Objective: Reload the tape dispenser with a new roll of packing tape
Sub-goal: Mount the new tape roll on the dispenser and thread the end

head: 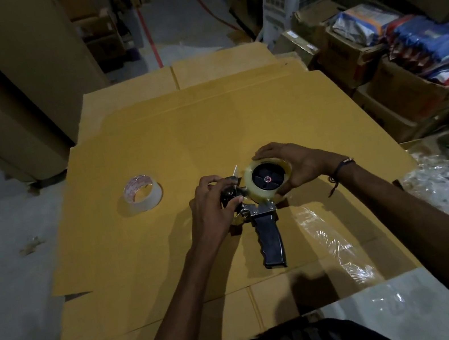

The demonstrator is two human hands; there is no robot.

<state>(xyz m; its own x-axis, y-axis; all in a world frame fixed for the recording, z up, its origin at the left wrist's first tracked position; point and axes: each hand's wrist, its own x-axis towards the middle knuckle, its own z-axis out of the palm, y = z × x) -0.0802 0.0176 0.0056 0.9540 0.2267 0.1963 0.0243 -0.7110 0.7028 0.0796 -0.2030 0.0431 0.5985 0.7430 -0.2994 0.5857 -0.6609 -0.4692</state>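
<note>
Clear tape roll (268, 179), seated on the dispenser (257, 212) near the cardboard surface's (152, 140) middle, is clamped by the right hand (291, 164); left hand (211, 202) pinches the front end. Best steady the roll, threading the tape end flat through. A second roll (143, 197) lies towards the left edge.

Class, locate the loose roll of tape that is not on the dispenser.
In the head view the loose roll lies on the cardboard sheet, apart from and left of the left hand at the dispenser.

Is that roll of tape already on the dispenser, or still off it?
On it. The tape roll sits around the black hub of the dispenser, cupped by the right hand.
</note>
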